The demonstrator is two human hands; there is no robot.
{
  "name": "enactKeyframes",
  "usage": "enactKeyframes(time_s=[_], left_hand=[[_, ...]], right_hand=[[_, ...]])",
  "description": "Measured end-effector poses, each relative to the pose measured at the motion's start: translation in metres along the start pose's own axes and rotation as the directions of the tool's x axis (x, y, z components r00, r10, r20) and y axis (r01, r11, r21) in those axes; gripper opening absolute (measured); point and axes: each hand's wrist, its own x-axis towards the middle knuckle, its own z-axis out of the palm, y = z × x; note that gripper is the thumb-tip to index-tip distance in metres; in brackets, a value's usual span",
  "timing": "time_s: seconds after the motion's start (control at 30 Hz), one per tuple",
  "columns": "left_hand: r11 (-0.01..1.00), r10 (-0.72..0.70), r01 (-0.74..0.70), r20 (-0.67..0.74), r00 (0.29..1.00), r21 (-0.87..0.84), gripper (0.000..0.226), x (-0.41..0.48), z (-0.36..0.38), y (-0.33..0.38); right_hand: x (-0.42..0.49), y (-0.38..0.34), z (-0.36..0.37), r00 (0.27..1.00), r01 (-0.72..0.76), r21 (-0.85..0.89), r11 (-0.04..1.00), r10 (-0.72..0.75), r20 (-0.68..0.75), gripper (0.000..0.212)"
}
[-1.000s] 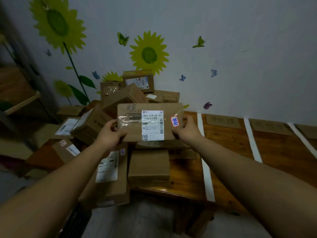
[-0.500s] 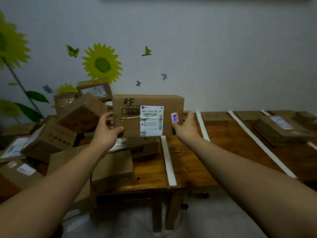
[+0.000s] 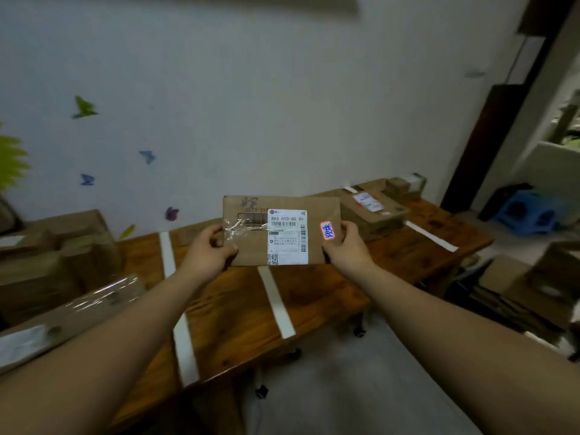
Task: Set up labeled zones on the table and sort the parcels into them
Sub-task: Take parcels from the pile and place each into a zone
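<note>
I see a flat brown parcel (image 3: 252,246) held up over the table (image 3: 238,309), left hand (image 3: 205,255) and right hand (image 3: 348,249) clamped on its ends. Clear tape crosses it. Its white label (image 3: 287,237) reads "863 H10-00 59"; a red-edged sticker (image 3: 327,230) carries blue handwriting.

1. The held parcel (image 3: 251,249) hangs above the middle of the worktop (image 3: 314,296), with the left hand (image 3: 207,255) at its left edge and the right hand (image 3: 348,249) at its right edge.
2. Tape strips (image 3: 276,301) cross the worktop from front to back, splitting it into zones side by side.
3. Behind the right hand, toward the worktop's far right end, lies a larger parcel (image 3: 373,211), with a smaller parcel (image 3: 405,185) behind it.
4. A pile of parcels (image 3: 40,277) crowds the left end.
5. A stool (image 3: 527,211) and cardboard boxes (image 3: 533,287) sit on the floor to the right.
</note>
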Motion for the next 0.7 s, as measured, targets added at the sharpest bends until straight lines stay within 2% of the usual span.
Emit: enactKeyframes(time_s=[0.1,0.3,0.53,0.7], left_hand=[[1.0,-0.006,0.004,0.06,0.998,0.031,0.055,0.024,0.08,0.017],[0.997,-0.049,0.04,0.159,0.986,0.059,0.058,0.063,0.21,0.041],[0.988,-0.093,0.063,0.219,0.971,0.139,0.063,0.111,0.285,0.046],[0.984,-0.089,0.049,0.229,0.969,0.174,0.057,0.163,0.324,0.05]], right_hand=[[0.04,0.033,-0.059,0.998,-0.053,-0.005,0.999,0.053,-0.032,0.065],[0.11,0.085,-0.16,0.994,-0.094,-0.03,0.995,0.092,-0.066,0.062],[0.177,0.128,-0.202,0.993,-0.109,-0.059,0.992,0.107,-0.048,0.06],[0.237,0.142,-0.21,0.986,-0.163,-0.109,0.981,0.159,-0.042,0.063]])
